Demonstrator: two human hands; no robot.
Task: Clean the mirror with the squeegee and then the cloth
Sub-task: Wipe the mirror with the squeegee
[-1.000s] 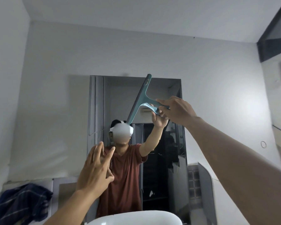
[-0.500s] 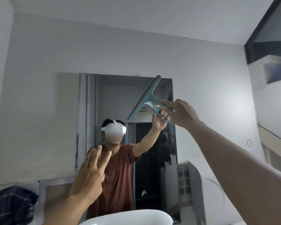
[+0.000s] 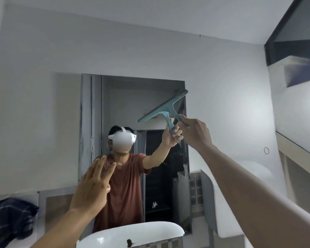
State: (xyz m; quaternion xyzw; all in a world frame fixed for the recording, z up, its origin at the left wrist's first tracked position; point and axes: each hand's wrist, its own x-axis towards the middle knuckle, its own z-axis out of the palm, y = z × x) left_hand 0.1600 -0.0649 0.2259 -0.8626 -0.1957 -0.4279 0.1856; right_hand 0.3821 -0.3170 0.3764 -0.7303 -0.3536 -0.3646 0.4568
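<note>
A tall wall mirror (image 3: 129, 104) hangs above a white sink and reflects me. My right hand (image 3: 195, 131) is raised and shut on the handle of a teal squeegee (image 3: 164, 107). Its blade lies slanted against the glass near the mirror's upper right corner. My left hand (image 3: 93, 187) hovers in front of the mirror's lower left part, fingers spread, holding nothing. A dark blue striped cloth (image 3: 9, 217) lies crumpled on the ledge at the far left, away from both hands.
The rim of a white sink (image 3: 132, 233) sits just below the mirror. A white curved fixture (image 3: 240, 185) stands at the right, next to a slanted wall with a dark opening above. White walls surround the mirror.
The squeegee has swung clockwise from nearly upright to a flatter slant and shifted toward the mirror's upper right corner. My left hand stays open in about the same spot.
</note>
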